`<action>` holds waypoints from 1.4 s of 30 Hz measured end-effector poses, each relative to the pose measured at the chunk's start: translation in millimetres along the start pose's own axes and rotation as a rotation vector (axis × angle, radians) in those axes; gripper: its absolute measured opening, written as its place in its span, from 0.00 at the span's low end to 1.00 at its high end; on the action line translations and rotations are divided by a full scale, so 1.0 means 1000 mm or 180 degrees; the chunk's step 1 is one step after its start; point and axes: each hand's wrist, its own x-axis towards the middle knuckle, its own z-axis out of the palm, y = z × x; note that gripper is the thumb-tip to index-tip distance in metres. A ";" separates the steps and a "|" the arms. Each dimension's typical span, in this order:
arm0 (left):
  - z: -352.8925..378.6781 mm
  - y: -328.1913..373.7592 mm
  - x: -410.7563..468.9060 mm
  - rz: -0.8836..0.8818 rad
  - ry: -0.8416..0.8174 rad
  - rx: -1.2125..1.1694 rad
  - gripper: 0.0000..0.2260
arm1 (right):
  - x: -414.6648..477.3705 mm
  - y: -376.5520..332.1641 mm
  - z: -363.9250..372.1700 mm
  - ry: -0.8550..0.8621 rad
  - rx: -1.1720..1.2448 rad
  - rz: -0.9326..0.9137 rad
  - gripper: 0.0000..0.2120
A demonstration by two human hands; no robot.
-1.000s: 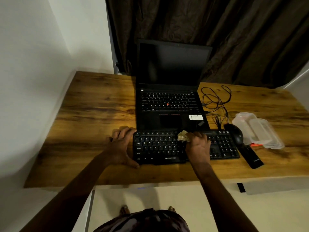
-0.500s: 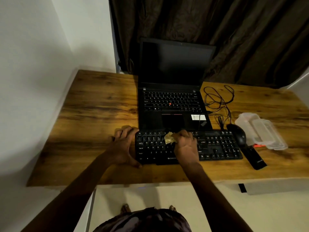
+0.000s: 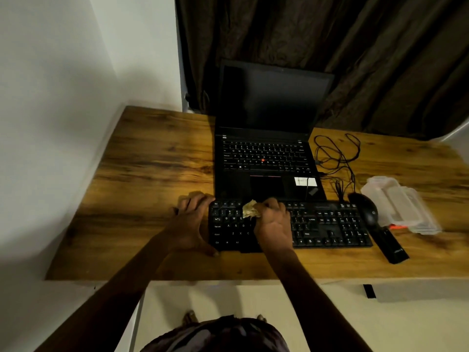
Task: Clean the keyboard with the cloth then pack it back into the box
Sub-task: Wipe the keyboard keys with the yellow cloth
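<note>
clenching a crumpled yellowish cloth (image 3: 250, 210) in the right hand (image 3: 272, 222), knuckles up, cloth pressed onto the upper key rows of the keyboard (image 3: 330, 224), left of its middle. bracing the keyboard's left end with the left hand (image 3: 191, 224): fingers spread and slack over the far left corner, thumb along the near edge, nothing grasped.

keyboard noted as black, full-size, white legends, number pad at the right end. lying flat on the wooden desk (image 3: 152, 174), parallel to the near edge, directly in front of the laptop (image 3: 264, 158); touching its front lip or just short of it, cannot tell which. middle-left keys hidden under the right hand and wrist.

surroundings: laptop open, black, screen dark, red dot amid its keys, white sticker on the palm rest. loose tangle of thin black cables (image 3: 335, 153) to the right of the laptop, trailing down toward the keyboard's far right corner. black mouse (image 3: 365, 209) just beside the keyboard's right end. slim black oblong item (image 3: 392, 246) lying aslant below the mouse, near the desk's front edge; identity not determinable. dark brown curtain (image 3: 355, 47) behind the desk, white wall (image 3: 63, 97) to the left.

containers: clear plastic container (image 3: 401, 204) on the desk, right of the mouse; contents not discernible through the plastic. small orange item (image 3: 397, 226) showing at its near edge, partly beneath it.
</note>
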 end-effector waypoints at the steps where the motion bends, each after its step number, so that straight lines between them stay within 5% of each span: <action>1: 0.000 0.001 0.000 0.0004 0.0002 0.0016 0.65 | -0.001 0.006 -0.001 0.0047 0.0049 0.0068 0.19; 7: -0.002 0.001 0.000 -0.0011 -0.0003 0.0045 0.65 | -0.007 0.016 -0.004 0.0184 0.0091 0.0434 0.20; 14: -0.002 0.004 -0.002 -0.0003 0.0044 0.0062 0.66 | -0.007 -0.046 0.009 -0.0262 -0.0045 -0.0627 0.21; 21: -0.002 0.002 -0.001 0.0007 -0.0016 -0.0069 0.66 | -0.004 -0.019 -0.001 -0.0226 -0.0113 0.0058 0.21; 33: -0.001 0.001 -0.001 -0.0010 0.0039 0.0173 0.66 | 0.002 -0.057 0.003 -0.0293 -0.0064 -0.1288 0.20; 37: -0.001 0.002 0.000 -0.0006 0.0029 0.0178 0.66 | -0.004 -0.056 0.003 -0.0686 -0.0188 -0.1795 0.21; 42: -0.003 0.004 0.000 -0.0105 -0.0048 0.0121 0.67 | 0.009 -0.056 0.000 -0.0575 -0.0025 -0.1648 0.21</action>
